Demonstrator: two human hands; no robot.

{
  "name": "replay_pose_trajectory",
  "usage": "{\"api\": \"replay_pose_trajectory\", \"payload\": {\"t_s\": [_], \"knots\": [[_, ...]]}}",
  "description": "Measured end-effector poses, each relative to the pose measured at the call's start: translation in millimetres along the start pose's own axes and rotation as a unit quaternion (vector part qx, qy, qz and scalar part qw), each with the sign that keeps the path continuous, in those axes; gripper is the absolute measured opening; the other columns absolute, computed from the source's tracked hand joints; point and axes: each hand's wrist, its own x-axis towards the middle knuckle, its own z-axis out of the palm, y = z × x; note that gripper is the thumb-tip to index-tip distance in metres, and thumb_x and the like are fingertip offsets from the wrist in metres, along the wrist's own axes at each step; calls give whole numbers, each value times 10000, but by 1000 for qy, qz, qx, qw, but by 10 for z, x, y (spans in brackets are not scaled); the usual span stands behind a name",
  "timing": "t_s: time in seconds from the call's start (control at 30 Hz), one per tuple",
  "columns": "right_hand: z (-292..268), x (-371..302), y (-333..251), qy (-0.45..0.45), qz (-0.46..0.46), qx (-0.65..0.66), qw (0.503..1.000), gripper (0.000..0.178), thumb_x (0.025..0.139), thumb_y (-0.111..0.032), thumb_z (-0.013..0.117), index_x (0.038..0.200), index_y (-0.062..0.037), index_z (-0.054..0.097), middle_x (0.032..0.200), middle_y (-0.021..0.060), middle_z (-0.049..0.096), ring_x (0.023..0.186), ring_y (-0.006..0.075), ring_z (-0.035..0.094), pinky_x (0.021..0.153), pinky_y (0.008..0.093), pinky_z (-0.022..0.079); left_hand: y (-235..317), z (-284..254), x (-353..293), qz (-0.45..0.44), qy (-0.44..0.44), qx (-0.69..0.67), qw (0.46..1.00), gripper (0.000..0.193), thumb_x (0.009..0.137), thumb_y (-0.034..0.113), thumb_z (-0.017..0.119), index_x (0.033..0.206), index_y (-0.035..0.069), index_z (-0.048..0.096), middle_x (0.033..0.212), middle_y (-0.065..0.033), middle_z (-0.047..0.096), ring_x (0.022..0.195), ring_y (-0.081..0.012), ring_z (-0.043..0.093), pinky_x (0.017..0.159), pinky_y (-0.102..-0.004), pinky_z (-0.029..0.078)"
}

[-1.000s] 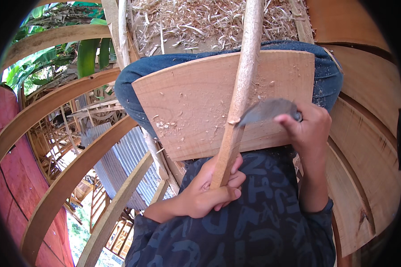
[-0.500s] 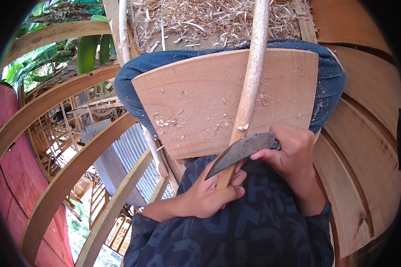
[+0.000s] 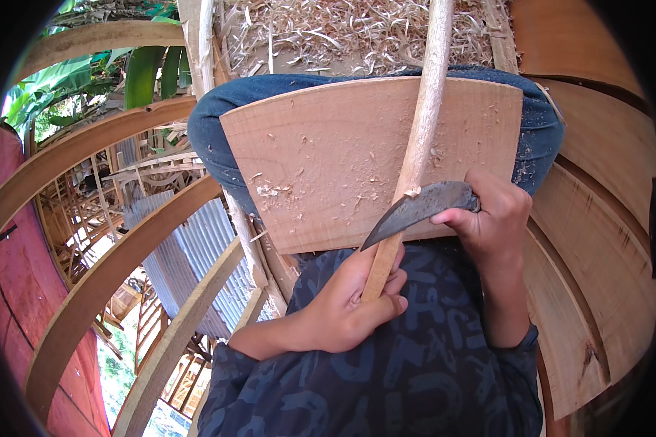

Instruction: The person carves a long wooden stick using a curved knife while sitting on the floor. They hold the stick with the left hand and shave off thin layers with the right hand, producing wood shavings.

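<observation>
A long wooden stick (image 3: 428, 109) slants up and away from my body, its near end wrapped by the fingers of my left hand (image 3: 350, 302). In my right hand (image 3: 494, 218) is a curved, dark-bladed knife (image 3: 423, 207); its handle is mostly hidden in the fist and my thumb presses near the blade's base. The blade lies across the stick just beyond my left hand, with a small pale shaving at its edge. Under the stick, a flat wooden board (image 3: 313, 167) rests on my lap, sprinkled with wood chips.
Heaped wood shavings (image 3: 342, 33) cover the surface beyond my knees. Curved wooden slats (image 3: 116, 138) run along the left, with corrugated metal sheet (image 3: 189, 255) and leaves (image 3: 146, 76) past them. Wooden planks (image 3: 590, 255) close off the right side.
My right hand and the knife have moved away from my body and slightly right along the stick. The shaving shifted with the blade. My left hand keeps its grip on the near end.
</observation>
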Motion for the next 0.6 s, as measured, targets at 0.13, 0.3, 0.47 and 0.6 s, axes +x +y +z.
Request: {"api": "replay_pose_trajectory", "payload": {"t_s": [0.13,0.3,0.47,0.6], "knots": [[-5,10,-13,9,-10,-10,1000,754,646,-765,500,574,-23,384,511,113,338,443,296,418,415,347,323,8,-3,-3,-4,-9,-7,1000,270,756,-59,501,928,72,338,703,16,290,580,-66,317,505,-216,278],[16,43,-3,36,-53,-35,997,647,569,-688,621,529,-73,422,483,73,389,417,249,452,384,325,341,37,-20,4,-27,-18,-36,999,306,758,-16,539,896,106,295,615,14,323,455,-71,344,415,-204,270],[-20,67,0,37,20,-36,998,665,673,-658,603,587,-12,470,510,110,442,441,291,460,416,366,360,79,-54,-18,-55,-42,-97,993,309,747,-26,534,889,103,292,605,12,330,448,-74,347,413,-203,269],[-279,324,565,100,287,-53,951,626,882,-538,489,712,64,515,542,142,438,474,239,392,483,369,359,11,-205,-179,-56,-114,-186,974,286,764,-74,470,927,97,308,648,18,300,467,-53,337,391,-188,297]]}}
